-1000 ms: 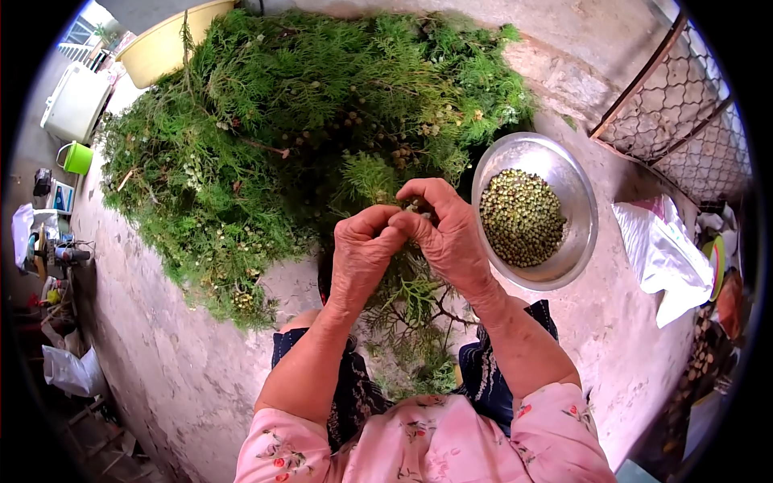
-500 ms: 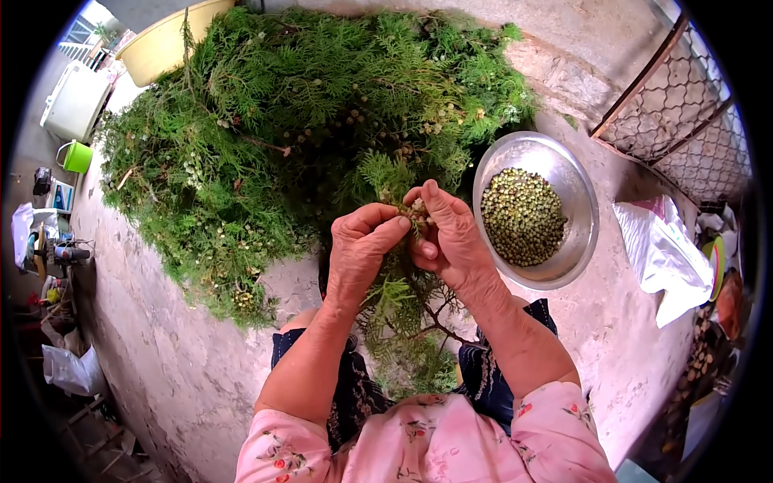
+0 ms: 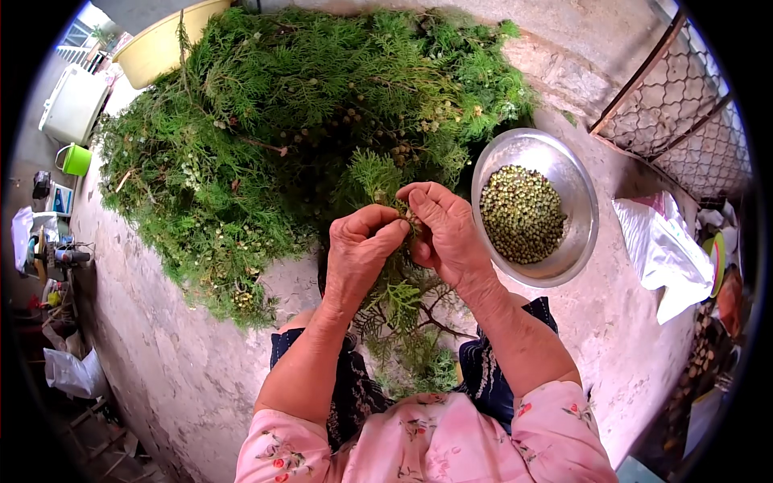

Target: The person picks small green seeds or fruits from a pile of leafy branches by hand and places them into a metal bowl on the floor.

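Note:
A leafy evergreen branch (image 3: pixel 393 304) stands upright between my knees, its flat, scaly sprays reaching up past my hands. My left hand (image 3: pixel 359 253) pinches a twig of it between thumb and forefinger. Right beside it, my right hand (image 3: pixel 452 241) has its fingers curled around the same spot, the tips meeting over the sprig. Whatever small cones lie inside the right fingers are mostly hidden. To the right rests a round metal basin (image 3: pixel 589 225), partly filled with small greenish-brown cones (image 3: pixel 523 216).
Beyond my hands spreads a big heap of cut evergreen branches (image 3: pixel 322 80). A yellow tub (image 3: pixel 165 40) sits behind it, with a green bucket (image 3: pixel 76 159) at far left. On the right are a metal mesh gate (image 3: pixel 676 113) and a white sack (image 3: pixel 656 245).
My right thumb and forefinger have bent lower and closed in over the sprig, covering pale cones that showed before. My left hand keeps its pinch in nearly the same place.

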`<state>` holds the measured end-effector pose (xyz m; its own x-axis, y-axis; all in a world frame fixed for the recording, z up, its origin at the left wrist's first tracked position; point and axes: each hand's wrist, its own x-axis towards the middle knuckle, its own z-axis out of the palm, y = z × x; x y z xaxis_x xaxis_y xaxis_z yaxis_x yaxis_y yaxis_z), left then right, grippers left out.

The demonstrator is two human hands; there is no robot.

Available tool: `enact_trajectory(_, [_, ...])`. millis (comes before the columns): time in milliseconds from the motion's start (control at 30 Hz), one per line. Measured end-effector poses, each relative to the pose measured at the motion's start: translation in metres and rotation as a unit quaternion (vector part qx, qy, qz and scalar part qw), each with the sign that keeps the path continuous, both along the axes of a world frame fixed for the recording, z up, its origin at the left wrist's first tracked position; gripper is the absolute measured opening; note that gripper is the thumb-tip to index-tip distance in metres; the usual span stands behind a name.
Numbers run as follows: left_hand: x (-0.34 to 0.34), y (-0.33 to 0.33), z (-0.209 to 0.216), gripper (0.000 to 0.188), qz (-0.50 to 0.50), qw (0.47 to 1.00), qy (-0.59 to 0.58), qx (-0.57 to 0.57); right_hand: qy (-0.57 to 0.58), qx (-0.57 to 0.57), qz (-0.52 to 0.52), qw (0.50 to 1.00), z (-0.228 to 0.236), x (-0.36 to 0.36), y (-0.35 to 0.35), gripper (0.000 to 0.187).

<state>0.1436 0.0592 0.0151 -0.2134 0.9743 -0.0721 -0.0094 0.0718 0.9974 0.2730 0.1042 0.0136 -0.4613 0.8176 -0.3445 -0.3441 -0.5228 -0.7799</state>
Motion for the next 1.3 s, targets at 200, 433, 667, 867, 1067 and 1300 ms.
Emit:
enact_trajectory(200, [-0.001, -0.006, -0.002, 0.007, -0.05, 0.998, 0.025, 0.005, 0.059, 0.006, -0.07, 0.996, 0.0, 0.004, 0.011, 0.017])
enact_trajectory(433, [0.001, -0.008, -0.004, 0.006, -0.095, 0.975, 0.173, 0.099, -0.122, 0.194, 0.116, 0.967, 0.015, 0.011, 0.018, 0.021])
enact_trajectory(667, [0.008, -0.009, 0.0, 0.019, -0.07, 0.983, 0.147, 0.087, -0.2, 0.279, 0.034, 0.938, 0.0, 0.004, 0.02, 0.014])
enact_trajectory(867, [0.003, 0.0, -0.013, 0.022, 0.135, 0.974, 0.181, 0.019, -0.243, 0.358, -0.027, 0.901, 0.0, 0.001, 0.013, 0.018])
enact_trajectory(1067, [-0.006, 0.0, -0.015, 0.009, 0.084, 0.969, 0.221, 0.07, -0.09, 0.155, 0.016, 0.984, 0.001, 0.004, 0.016, 0.018])
enact_trajectory(1300, [0.003, -0.003, -0.013, 0.015, 0.022, 0.955, 0.26, 0.141, -0.13, 0.212, 0.043, 0.968, -0.007, -0.007, 0.009, 0.026])
